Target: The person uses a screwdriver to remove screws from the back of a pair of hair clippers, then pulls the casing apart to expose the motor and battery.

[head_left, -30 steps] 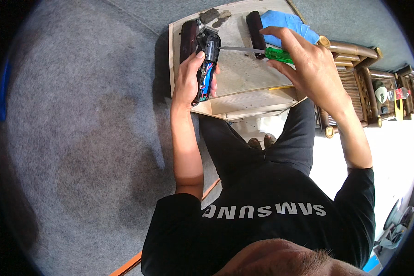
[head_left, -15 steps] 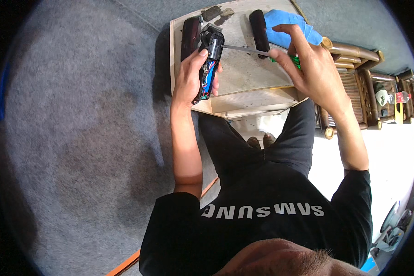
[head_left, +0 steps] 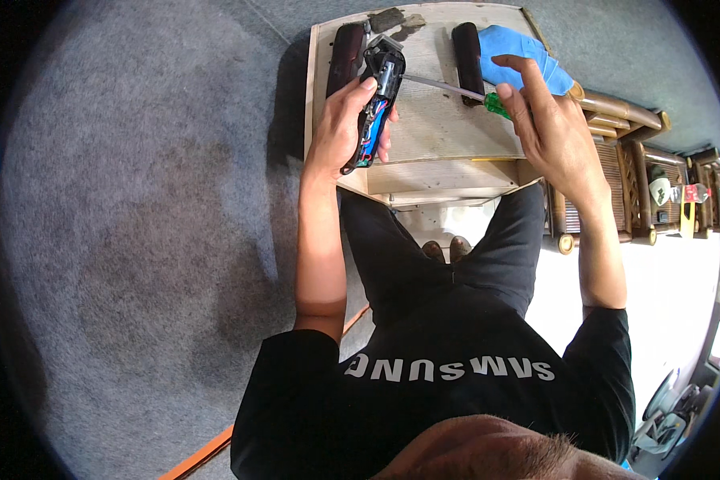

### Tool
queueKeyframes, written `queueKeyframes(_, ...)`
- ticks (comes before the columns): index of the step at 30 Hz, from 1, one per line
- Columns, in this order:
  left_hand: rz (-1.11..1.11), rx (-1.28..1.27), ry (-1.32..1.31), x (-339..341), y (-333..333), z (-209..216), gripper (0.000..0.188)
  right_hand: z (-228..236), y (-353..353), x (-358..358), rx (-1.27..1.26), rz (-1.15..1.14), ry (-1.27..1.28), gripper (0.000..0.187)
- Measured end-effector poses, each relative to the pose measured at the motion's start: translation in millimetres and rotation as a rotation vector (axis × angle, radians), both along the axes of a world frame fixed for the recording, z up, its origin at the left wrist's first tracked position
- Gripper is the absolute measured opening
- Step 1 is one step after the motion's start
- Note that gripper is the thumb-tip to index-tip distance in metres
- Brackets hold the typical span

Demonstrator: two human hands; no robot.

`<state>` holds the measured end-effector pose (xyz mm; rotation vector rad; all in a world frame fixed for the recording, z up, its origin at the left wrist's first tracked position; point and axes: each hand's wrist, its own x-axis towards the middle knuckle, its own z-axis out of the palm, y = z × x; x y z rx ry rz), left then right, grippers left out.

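Observation:
My left hand (head_left: 338, 134) is closed around an opened hair clipper (head_left: 386, 86), tilted with its blade end away from me. Its cover is off, baring a silvery motor, a blue battery (head_left: 370, 133) and thin coloured wires. My right hand (head_left: 566, 148) grips a screwdriver (head_left: 498, 106) by its green handle, thumb against it and index finger lifted off; the other fingers are mostly hidden. The metal shaft points left, its tip at the clipper's right side; whether it touches cannot be made out. Beneath both hands is a pale wooden table (head_left: 436, 140).
Two dark reddish casing pieces (head_left: 469, 66) lie on the table, one partly behind the clipper. A blue cloth (head_left: 516, 54) sits at the back right, dark scraps (head_left: 387, 19) at the far edge. An open shelf (head_left: 448, 176) faces me; bamboo furniture (head_left: 616, 168) stands right.
The view has shifted slightly, so the table sits further right. More of the green handle shows beside my right thumb. The screwdriver tip stays at the clipper's side.

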<state>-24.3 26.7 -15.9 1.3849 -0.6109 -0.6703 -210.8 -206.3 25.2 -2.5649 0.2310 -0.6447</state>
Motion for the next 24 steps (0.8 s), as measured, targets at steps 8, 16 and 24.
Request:
queueKeyframes(8, -0.001, 0.034, -0.014, 0, 2, 3, 0.041, -4, 0, 1, -0.158, 0.139, -0.253, 0.050)
queueKeyframes(16, 0.018, 0.015, -0.010, -2, 1, 3, 0.042, 6, 3, -5, -0.075, 0.064, 0.031, 0.046)
queueKeyframes(24, 0.002, 0.008, -0.029, 0, 0, 0, 0.041, -6, -2, 4, -0.201, 0.069, -0.105, 0.047)
